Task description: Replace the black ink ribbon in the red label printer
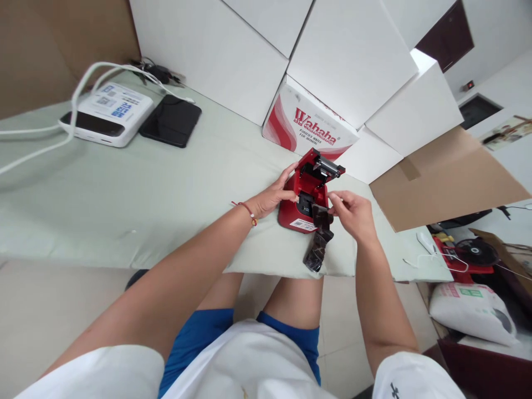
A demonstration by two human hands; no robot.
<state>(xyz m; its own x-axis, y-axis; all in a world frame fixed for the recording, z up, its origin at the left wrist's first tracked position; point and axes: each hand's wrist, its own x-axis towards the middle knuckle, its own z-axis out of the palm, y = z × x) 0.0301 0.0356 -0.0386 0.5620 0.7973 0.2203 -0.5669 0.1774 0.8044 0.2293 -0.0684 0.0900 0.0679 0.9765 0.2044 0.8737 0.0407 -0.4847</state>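
Note:
A small red box-shaped device (286, 216) with its lid raised sits near the table's front edge. Under the lid is a metal roller (330, 166), and black parts show inside the body. My left hand (272, 198) grips the device's left side, with the thumb over the rim of the opening and the fingers behind. A dark glossy film strip (318, 250) hangs crumpled from the opening over the front right corner. My right hand (353, 213) is closed in a pinch at the strip's upper right edge; its fingertips partly hide the contact.
A red-and-white Wahaha carton (307, 124) and stacked white boxes (349, 50) stand behind the device. To the left lie a black phone (171, 120), a white power bank (110, 113) with a white cable, and keys (160, 72). A cardboard flap (449, 177) juts in at right.

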